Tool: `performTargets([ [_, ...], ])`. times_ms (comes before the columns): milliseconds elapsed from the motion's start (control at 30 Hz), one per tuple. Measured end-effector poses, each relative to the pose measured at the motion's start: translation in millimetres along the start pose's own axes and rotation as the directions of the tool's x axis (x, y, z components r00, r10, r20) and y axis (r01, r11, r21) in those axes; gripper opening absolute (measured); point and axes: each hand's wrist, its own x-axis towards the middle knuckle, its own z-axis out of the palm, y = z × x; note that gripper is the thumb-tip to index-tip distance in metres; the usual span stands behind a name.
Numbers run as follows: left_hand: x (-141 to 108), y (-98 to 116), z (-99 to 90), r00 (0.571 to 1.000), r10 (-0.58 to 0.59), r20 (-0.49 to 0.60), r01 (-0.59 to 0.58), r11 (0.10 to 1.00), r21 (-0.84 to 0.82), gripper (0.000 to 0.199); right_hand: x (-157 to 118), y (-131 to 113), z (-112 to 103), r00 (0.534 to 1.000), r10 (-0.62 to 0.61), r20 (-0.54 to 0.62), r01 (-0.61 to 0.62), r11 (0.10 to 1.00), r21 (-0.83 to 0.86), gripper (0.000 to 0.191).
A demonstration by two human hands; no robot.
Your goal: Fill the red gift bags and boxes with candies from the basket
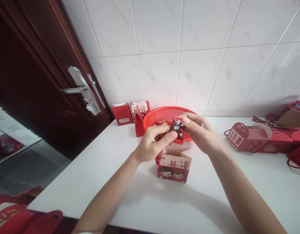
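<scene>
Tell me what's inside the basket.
Red wrapped pieces show in the basket beyond the left hand. The right hand and held packet cover part of the inside; what lies there can't be seen.

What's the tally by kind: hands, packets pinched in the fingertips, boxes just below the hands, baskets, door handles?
Left hand and right hand: 2
Pinched packet: 1
Box below the hands: 1
Basket: 1
Door handle: 1
Total: 6
</scene>
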Motion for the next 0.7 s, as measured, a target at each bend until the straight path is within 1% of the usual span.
performTargets([
  [233, -0.8, -1.2, 0.4, 0.999, -0.037, -0.024, 0.037, 0.999, 0.0, 0.044, 0.6, -1.6, -5.5, 0.999, -0.018, -0.041, 0.016, 0.999, -0.052, 0.031],
  [400, 0.5, -0.9, 3.7, 0.999, -0.037, -0.033, 0.037, 0.999, 0.0, 0.046, 0.5, -0.5, 0.5, 0.982, -0.104, -0.16, 0.078, 0.983, -0.165, 0.035],
  [467, 0.5, 0.1, 7.0, 0.998, -0.063, -0.028, 0.063, 0.998, -0.019, 0.043, -0.3, -0.6, 5.3, 0.968, -0.151, -0.2, 0.105, 0.969, -0.223, 0.038],
  [600, -1.5, 1.3, 14.1, 0.992, -0.124, -0.022, 0.122, 0.989, -0.078, 0.038, -1.9, -2.9, 12.0, 0.937, -0.253, -0.239, 0.162, 0.925, -0.344, 0.044],
  [633, -2.1, 1.2, 15.2, 0.99, -0.139, -0.02, 0.137, 0.987, -0.085, 0.037, -2.0, -3.5, 12.3, 0.934, -0.259, -0.246, 0.163, 0.922, -0.352, 0.044],
  [700, -3.0, 0.9, 16.0, 0.986, -0.166, -0.019, 0.164, 0.983, -0.087, 0.036, -2.1, -4.0, 11.1, 0.942, -0.226, -0.249, 0.142, 0.939, -0.315, 0.044],
])
